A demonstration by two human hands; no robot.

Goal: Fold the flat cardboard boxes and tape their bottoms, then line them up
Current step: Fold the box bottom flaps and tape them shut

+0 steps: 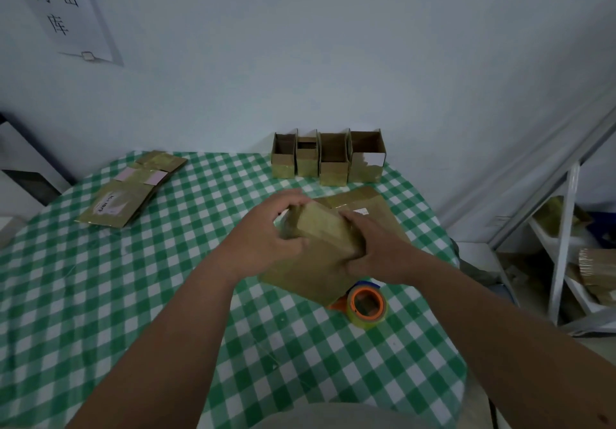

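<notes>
Above the checked table (133,295), both hands' fingers, L (266,232) & R (376,248), clamp a half-folded cardboard box (320,225).

Both forearms are bare, sleeveless to the frame edge; grey garment (333,417) below.

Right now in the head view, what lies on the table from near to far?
Orange-cored roll of clear tape → brown cardboard box held in both hands → row of four open folded cardboard boxes by the wall.
</notes>
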